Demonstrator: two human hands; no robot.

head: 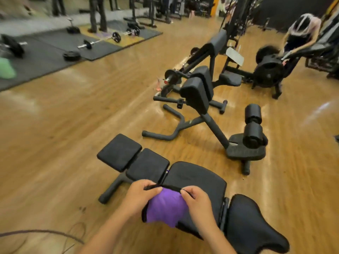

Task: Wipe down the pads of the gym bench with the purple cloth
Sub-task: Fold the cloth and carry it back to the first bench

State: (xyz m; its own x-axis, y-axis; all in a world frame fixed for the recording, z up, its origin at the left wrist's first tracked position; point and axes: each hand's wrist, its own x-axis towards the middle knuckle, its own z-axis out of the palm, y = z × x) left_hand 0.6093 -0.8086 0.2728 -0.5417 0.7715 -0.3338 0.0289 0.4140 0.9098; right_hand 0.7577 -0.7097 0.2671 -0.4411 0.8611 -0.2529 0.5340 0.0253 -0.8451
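Both hands pinching the purple cloth over the bench, bottom middle of the frame.

Biggest thing is the wooden floor, filling most of the shot, with dark mats and a barbell up in the upper left. Right of centre sits a black hyperextension machine, and a person leans over another machine in the upper right. The gym bench runs from centre down to the lower right, four black pads in a row. The purple cloth has a black edge and hangs in front of the large pad, held up by its top hem. Left hand has fingers clamped on the hem's left end, right hand clamped on the right end, thumbs on top.
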